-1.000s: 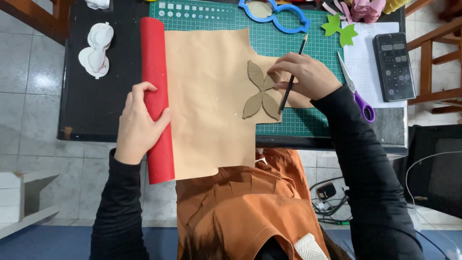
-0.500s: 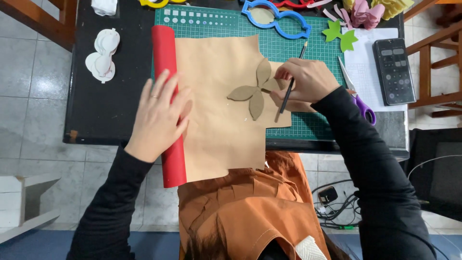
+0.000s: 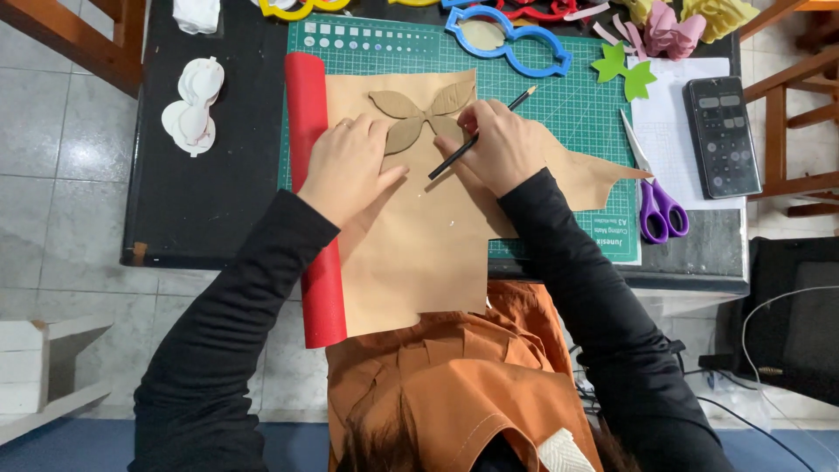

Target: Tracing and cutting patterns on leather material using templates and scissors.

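Green cutting mat (image 3: 559,114) underlies tan sheet (image 3: 411,236). Left hand (image 3: 348,166) lies flat, fingers spread, beside brown leaf template (image 3: 419,114); right hand (image 3: 498,144) grips pencil (image 3: 476,135) against it.

Beside the right hand (image 3: 498,144) gripping the pencil (image 3: 476,135), bare green cutting mat (image 3: 568,114) lies open; farther right, purple scissors (image 3: 655,197) and a phone (image 3: 721,135) block passage.

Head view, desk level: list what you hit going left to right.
White paper cutouts → red roll → left hand → brown petal template → right hand with pencil → purple scissors → phone.
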